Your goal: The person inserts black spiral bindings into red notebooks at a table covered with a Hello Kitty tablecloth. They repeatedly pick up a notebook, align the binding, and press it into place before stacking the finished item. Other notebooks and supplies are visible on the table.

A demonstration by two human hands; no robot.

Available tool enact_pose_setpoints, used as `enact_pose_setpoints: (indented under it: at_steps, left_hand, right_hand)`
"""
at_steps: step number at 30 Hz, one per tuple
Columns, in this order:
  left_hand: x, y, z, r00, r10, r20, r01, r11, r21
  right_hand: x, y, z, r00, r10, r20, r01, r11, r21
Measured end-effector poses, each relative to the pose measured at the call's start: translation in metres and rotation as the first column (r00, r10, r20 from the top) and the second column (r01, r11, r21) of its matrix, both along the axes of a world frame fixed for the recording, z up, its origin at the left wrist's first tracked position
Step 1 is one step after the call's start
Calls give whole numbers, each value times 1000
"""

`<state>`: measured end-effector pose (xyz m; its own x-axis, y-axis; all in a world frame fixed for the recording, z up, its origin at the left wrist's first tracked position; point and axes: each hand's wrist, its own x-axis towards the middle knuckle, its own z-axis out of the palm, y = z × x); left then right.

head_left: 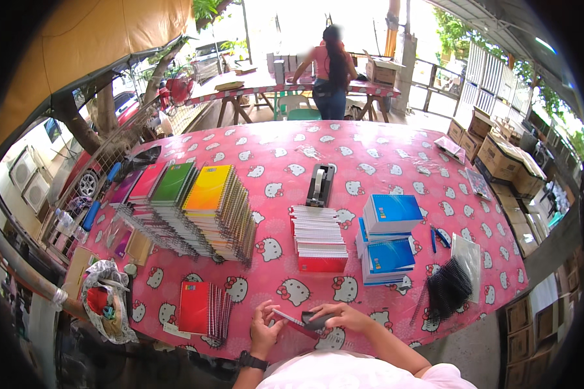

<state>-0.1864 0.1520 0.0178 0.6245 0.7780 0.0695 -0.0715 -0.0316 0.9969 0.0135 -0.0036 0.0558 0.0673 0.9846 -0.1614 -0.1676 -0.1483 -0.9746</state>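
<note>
At the table's near edge, my left hand (264, 329) pinches the left end of a thin red notebook (297, 326), its pages tilted up. My right hand (345, 318) is closed on a dark, rounded object (315, 320) against the notebook's right end; its exact kind cannot be made out. A fanned stack of red spiral notebooks (194, 308) lies left of my hands. Beyond them is a pile of white-paged notebooks (319, 240) with a red cover at its near end. Blue notebooks (389, 256) stand in piles to the right.
Tall stacks of spiral notebooks (207, 188) stand at left. A black tape dispenser (319, 185), black binding coils (446, 290) and a blue cutter (442, 238) lie on the pink table (279, 292). A plastic bag (105, 299) sits at its left edge. Another person (331, 71) stands at the far table.
</note>
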Motion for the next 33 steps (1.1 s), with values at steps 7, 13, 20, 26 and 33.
enact_pose_setpoints:
  at_steps: [7, 13, 20, 26, 33]
  left_hand:
    - [1, 0, -12, 998, 53, 39, -46, 985, -166]
    - [0, 1, -14, 996, 87, -3, -87, 993, -79]
    - [-5, -5, -1, 991, 79, -104, -87, 993, -76]
    - [-5, 2, -10, 998, 45, -54, -45, 999, 3]
    - [2, -8, 36, 989, -146, -20, 145, 989, -16]
  right_hand:
    - [-1, 6, 13, 998, -9, 65, -3, 982, 189]
    - [-2, 17, 14, 980, -19, 196, 10, 999, 47]
    - [-4, 28, -2, 937, -71, 341, 59, 997, 45]
    - [0, 29, -12, 577, -261, 774, 294, 950, 101]
    - [-30, 25, 30, 595, -307, 743, 124, 948, 293]
